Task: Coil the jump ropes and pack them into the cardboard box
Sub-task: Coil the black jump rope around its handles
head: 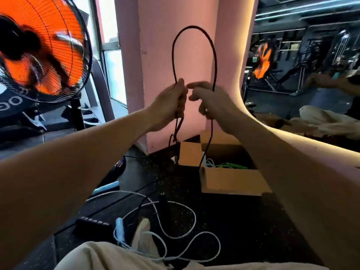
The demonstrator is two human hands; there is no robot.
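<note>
Hands are raised in front of a pink pillar (175, 55). The left hand (171, 102) grips gathered strands of a thin black jump rope (213, 55), whose loop arches above both hands. The right hand (210, 102) is beside it with fingers loosely curled; whether it actually holds the strand running past it cannot be told. That strand drops toward the open brown cardboard box (233, 182) holding green rope. A pale blue jump rope (175, 236) lies on the dark floor.
</note>
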